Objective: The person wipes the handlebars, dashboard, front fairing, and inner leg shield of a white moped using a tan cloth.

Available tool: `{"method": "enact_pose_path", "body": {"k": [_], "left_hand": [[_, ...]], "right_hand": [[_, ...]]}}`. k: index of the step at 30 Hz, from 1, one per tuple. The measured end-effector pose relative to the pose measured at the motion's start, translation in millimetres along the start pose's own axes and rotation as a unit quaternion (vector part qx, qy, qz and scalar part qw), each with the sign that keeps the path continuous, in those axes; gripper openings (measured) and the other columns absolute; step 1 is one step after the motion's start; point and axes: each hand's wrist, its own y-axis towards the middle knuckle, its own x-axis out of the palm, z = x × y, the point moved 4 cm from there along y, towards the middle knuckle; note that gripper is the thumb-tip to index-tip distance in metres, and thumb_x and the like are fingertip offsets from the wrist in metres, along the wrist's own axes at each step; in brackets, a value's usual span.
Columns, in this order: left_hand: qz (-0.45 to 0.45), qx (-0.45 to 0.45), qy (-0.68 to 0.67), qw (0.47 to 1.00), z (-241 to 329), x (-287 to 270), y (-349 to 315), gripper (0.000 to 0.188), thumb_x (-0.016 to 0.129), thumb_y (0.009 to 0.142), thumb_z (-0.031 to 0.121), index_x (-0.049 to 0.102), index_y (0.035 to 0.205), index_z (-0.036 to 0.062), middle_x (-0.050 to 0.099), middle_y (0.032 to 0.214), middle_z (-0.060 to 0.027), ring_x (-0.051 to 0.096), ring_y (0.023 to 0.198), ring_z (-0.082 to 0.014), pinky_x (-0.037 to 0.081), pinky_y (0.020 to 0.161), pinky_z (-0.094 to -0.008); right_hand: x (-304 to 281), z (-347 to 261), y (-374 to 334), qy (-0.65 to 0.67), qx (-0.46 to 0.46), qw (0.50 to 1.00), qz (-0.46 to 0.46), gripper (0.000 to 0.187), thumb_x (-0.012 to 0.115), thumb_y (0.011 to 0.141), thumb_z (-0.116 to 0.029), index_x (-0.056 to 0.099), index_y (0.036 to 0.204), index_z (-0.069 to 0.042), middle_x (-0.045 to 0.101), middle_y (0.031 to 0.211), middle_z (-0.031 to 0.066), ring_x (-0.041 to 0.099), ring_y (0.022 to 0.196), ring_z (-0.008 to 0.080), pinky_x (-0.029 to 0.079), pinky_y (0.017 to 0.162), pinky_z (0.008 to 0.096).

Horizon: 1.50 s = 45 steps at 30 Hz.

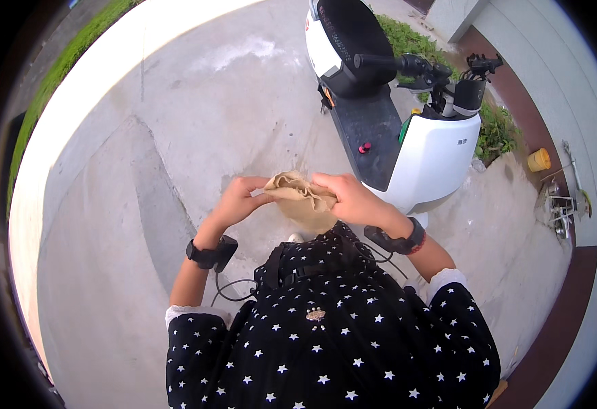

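Observation:
A crumpled tan cloth hangs in front of my body, its upper edge bunched into folds. Pinched in the fingers of my left hand is the cloth's left edge. My right hand grips the right side, with the thumb along the top. Both hands are closed on the cloth and hold it up off the ground. Just beyond my right hand stands a white electric scooter with a black seat and a dark footboard.
A small pink-red object lies on the footboard. The scooter's handlebar juts out at the upper right. By the wall are a yellow bucket and a metal rack-like object. Concrete ground spreads to my left.

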Motion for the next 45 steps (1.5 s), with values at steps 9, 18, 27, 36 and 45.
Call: {"method": "enact_pose_path", "body": {"k": [9,18,27,36,45], "left_hand": [[0.012,0.007,-0.346,0.938,-11,-2,11,0.063,0.071,0.078,0.041,0.051,0.126,0.0052,0.063,0.112,-0.0095,0.06,0.099,-0.0182,0.046,0.086,-0.0312],[-0.184,-0.127,-0.571,0.79,-49,65,15,0.079,0.064,0.082,0.038,0.026,0.139,0.0005,0.039,0.137,-0.0173,0.044,0.123,-0.0304,0.039,0.101,-0.044],[-0.111,-0.112,-0.746,0.648,-5,42,50,0.054,0.051,0.093,0.024,0.031,0.135,-0.002,0.045,0.131,-0.0169,0.048,0.12,-0.0297,0.041,0.099,-0.0443],[-0.021,-0.182,-0.288,0.94,5,29,90,0.048,0.047,0.095,0.038,0.05,0.123,-0.0003,0.058,0.116,-0.0104,0.056,0.105,-0.0168,0.045,0.088,-0.0307],[-0.011,-0.134,-0.103,0.986,24,29,172,0.035,0.069,0.082,0.026,0.063,0.102,-0.0016,0.068,0.093,-0.0053,0.062,0.084,-0.0154,0.048,0.075,-0.0287]], "right_hand": [[-6,-23,5,0.138,-0.033,0.989,-0.041,0.022,0.065,0.075,-0.008,0.052,0.091,0.0,0.056,0.07,0.0081,0.047,0.061,0.0099,0.041,0.058,0.0256],[-53,39,42,0.4,0.084,0.89,0.202,0.028,0.062,0.083,-0.011,0.054,0.108,-0.003,0.06,0.101,0.0055,0.056,0.094,0.0113,0.045,0.077,0.0255],[22,65,15,0.511,0.197,0.829,0.117,0.046,0.041,0.097,-0.036,0.044,0.128,-0.003,0.053,0.125,0.008,0.053,0.11,0.0161,0.04,0.097,0.0331],[-11,90,14,0.548,0.085,0.822,0.131,0.048,0.051,0.094,-0.029,0.04,0.131,0.0,0.052,0.126,0.0081,0.054,0.111,0.0166,0.044,0.093,0.0312],[-110,80,-3,0.046,0.096,0.926,0.362,0.023,0.076,0.067,-0.009,0.066,0.083,0.002,0.062,0.1,0.0129,0.059,0.09,0.0227,0.047,0.079,0.0311]]}}
